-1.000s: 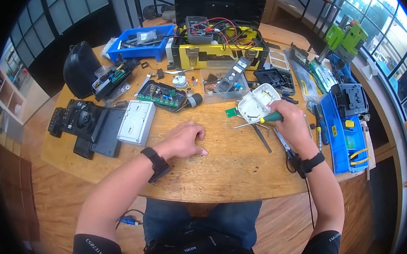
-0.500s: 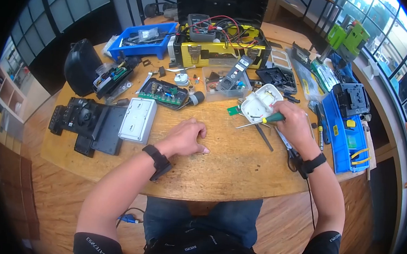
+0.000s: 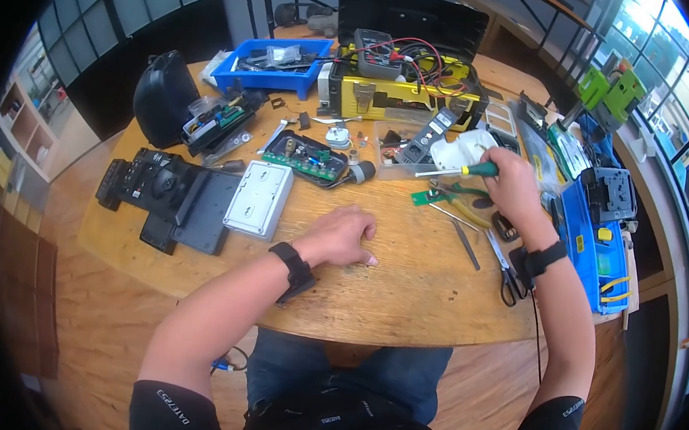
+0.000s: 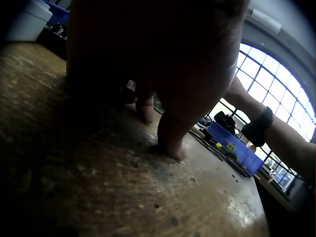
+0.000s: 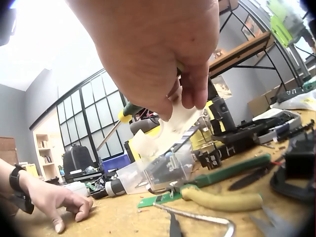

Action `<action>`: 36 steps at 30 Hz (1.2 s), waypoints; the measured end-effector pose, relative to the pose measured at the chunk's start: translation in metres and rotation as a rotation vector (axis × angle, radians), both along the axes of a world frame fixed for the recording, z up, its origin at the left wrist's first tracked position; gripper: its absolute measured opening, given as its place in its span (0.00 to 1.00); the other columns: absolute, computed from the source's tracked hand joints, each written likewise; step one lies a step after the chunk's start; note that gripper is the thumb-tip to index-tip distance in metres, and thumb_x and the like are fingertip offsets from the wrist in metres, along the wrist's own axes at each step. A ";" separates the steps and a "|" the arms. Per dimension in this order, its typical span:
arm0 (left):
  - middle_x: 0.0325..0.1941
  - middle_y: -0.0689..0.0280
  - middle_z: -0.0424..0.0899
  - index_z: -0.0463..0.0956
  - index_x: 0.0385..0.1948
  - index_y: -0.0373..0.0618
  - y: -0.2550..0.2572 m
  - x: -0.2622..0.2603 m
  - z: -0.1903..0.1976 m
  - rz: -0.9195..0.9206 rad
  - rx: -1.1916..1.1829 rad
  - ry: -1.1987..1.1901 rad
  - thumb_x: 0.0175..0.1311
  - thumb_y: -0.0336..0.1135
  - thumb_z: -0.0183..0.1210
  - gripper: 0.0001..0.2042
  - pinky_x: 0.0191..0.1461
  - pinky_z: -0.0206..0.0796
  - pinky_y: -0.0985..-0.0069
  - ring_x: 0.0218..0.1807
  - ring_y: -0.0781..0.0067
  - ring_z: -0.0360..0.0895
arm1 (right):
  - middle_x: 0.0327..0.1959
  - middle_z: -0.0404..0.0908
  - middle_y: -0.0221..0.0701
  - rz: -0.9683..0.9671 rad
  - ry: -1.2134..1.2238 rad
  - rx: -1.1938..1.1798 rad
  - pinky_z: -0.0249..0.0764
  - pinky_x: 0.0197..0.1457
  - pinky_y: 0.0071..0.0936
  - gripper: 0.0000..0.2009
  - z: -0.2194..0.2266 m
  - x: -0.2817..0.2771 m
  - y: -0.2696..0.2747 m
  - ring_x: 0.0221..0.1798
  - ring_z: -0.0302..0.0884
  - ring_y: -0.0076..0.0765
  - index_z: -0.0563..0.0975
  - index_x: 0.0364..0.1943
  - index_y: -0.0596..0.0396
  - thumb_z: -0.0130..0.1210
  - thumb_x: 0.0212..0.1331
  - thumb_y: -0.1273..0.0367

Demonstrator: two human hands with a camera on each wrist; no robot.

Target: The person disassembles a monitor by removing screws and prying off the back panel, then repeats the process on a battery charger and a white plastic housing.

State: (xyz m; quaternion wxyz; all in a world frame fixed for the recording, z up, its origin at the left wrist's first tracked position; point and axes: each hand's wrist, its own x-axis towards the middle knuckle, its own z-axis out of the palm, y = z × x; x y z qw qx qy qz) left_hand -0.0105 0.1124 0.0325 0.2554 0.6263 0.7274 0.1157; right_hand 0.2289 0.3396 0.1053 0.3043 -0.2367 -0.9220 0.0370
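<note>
My right hand (image 3: 510,187) is raised above the table's far right part. It grips a white plastic cover (image 3: 457,152) together with a green-handled screwdriver (image 3: 479,170), whose shaft points left. In the right wrist view the white cover (image 5: 173,126) hangs under the curled fingers (image 5: 195,94), with the screwdriver (image 5: 129,109) behind it. My left hand (image 3: 343,235) rests on the bare wooden table (image 3: 403,291), fingers loosely curled and holding nothing. Its fingertips (image 4: 170,145) touch the wood in the left wrist view.
Pliers (image 3: 461,203), a small green board (image 3: 420,196), tweezers (image 3: 464,243) and scissors (image 3: 508,274) lie below my right hand. A grey box (image 3: 259,199), circuit board (image 3: 308,158), black device (image 3: 162,194), yellow toolbox (image 3: 401,91), blue bin (image 3: 279,67) and blue case (image 3: 595,232) ring the table.
My right hand has lifted the white cover and the screwdriver off the table and away from me. My left hand has stayed put. The head view has shifted.
</note>
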 end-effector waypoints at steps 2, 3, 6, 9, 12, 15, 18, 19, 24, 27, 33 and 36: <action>0.51 0.59 0.80 0.79 0.42 0.50 -0.001 0.000 -0.002 -0.013 0.029 0.006 0.52 0.50 0.80 0.24 0.59 0.72 0.59 0.60 0.51 0.78 | 0.35 0.85 0.45 0.033 -0.067 0.056 0.79 0.48 0.50 0.07 0.015 -0.023 0.006 0.44 0.84 0.60 0.80 0.37 0.56 0.61 0.54 0.79; 0.51 0.59 0.80 0.79 0.42 0.50 -0.001 -0.001 -0.003 -0.003 0.035 -0.002 0.52 0.50 0.80 0.24 0.59 0.72 0.59 0.60 0.51 0.78 | 0.35 0.85 0.45 0.043 -0.075 0.062 0.79 0.48 0.50 0.07 0.023 -0.037 0.006 0.44 0.84 0.60 0.80 0.37 0.56 0.61 0.54 0.79; 0.51 0.59 0.80 0.78 0.41 0.50 -0.001 -0.001 -0.006 -0.006 0.053 -0.017 0.51 0.50 0.80 0.24 0.59 0.72 0.59 0.59 0.51 0.78 | 0.38 0.87 0.44 0.046 -0.258 0.096 0.81 0.51 0.49 0.09 0.043 -0.074 0.005 0.47 0.86 0.56 0.83 0.40 0.55 0.63 0.54 0.78; 0.51 0.59 0.80 0.78 0.41 0.50 -0.001 -0.003 -0.008 -0.025 0.056 -0.037 0.51 0.50 0.80 0.24 0.59 0.72 0.58 0.59 0.51 0.78 | 0.39 0.89 0.42 0.136 -0.378 0.242 0.83 0.54 0.46 0.13 0.043 -0.108 0.016 0.48 0.87 0.53 0.86 0.45 0.52 0.65 0.54 0.77; 0.50 0.59 0.80 0.78 0.40 0.51 -0.003 -0.001 -0.009 -0.024 0.074 -0.032 0.51 0.50 0.80 0.23 0.59 0.71 0.58 0.58 0.52 0.78 | 0.41 0.90 0.40 0.033 -0.600 0.305 0.84 0.55 0.43 0.13 0.056 -0.145 0.004 0.50 0.88 0.49 0.89 0.45 0.48 0.65 0.56 0.74; 0.49 0.60 0.79 0.78 0.40 0.52 -0.002 -0.002 -0.015 -0.031 0.103 -0.030 0.51 0.50 0.80 0.23 0.59 0.71 0.58 0.58 0.52 0.78 | 0.43 0.90 0.37 -0.006 -0.724 0.460 0.85 0.54 0.41 0.10 0.058 -0.174 -0.003 0.53 0.87 0.46 0.90 0.42 0.48 0.63 0.59 0.73; 0.49 0.60 0.80 0.80 0.39 0.54 -0.001 -0.001 -0.020 -0.015 0.117 -0.054 0.49 0.50 0.82 0.23 0.59 0.71 0.58 0.57 0.53 0.78 | 0.47 0.90 0.34 -0.012 -0.854 0.521 0.86 0.52 0.37 0.09 0.062 -0.198 -0.023 0.56 0.84 0.43 0.90 0.42 0.51 0.61 0.62 0.71; 0.49 0.60 0.80 0.80 0.39 0.54 -0.001 0.000 -0.020 -0.007 0.118 -0.056 0.48 0.50 0.82 0.23 0.59 0.70 0.58 0.57 0.53 0.78 | 0.47 0.90 0.34 -0.016 -0.856 0.523 0.86 0.52 0.37 0.09 0.059 -0.203 -0.024 0.56 0.84 0.43 0.90 0.42 0.51 0.61 0.62 0.71; 0.50 0.60 0.79 0.79 0.41 0.53 -0.003 -0.001 -0.016 -0.008 0.104 -0.051 0.52 0.50 0.80 0.22 0.60 0.71 0.59 0.58 0.53 0.77 | 0.43 0.90 0.34 0.001 -0.890 0.561 0.86 0.50 0.36 0.08 0.049 -0.222 -0.021 0.57 0.83 0.42 0.90 0.40 0.52 0.61 0.62 0.70; 0.50 0.60 0.79 0.79 0.41 0.53 -0.003 0.000 -0.017 -0.007 0.109 -0.040 0.52 0.51 0.80 0.22 0.61 0.70 0.59 0.59 0.53 0.77 | 0.40 0.90 0.34 0.007 -0.920 0.620 0.86 0.49 0.35 0.06 0.049 -0.227 -0.026 0.57 0.83 0.42 0.90 0.37 0.54 0.64 0.59 0.70; 0.51 0.61 0.77 0.79 0.41 0.53 -0.003 0.002 -0.014 0.009 0.073 -0.057 0.53 0.50 0.80 0.22 0.61 0.68 0.60 0.60 0.54 0.75 | 0.41 0.91 0.32 0.003 -0.980 0.638 0.86 0.50 0.32 0.11 0.053 -0.226 -0.030 0.58 0.82 0.40 0.91 0.37 0.53 0.74 0.50 0.67; 0.51 0.61 0.77 0.78 0.41 0.53 -0.004 0.002 -0.014 -0.001 0.075 -0.051 0.52 0.51 0.80 0.22 0.61 0.68 0.60 0.60 0.55 0.75 | 0.40 0.90 0.33 0.018 -0.942 0.606 0.86 0.51 0.33 0.11 0.055 -0.219 -0.030 0.58 0.81 0.41 0.90 0.37 0.54 0.74 0.50 0.67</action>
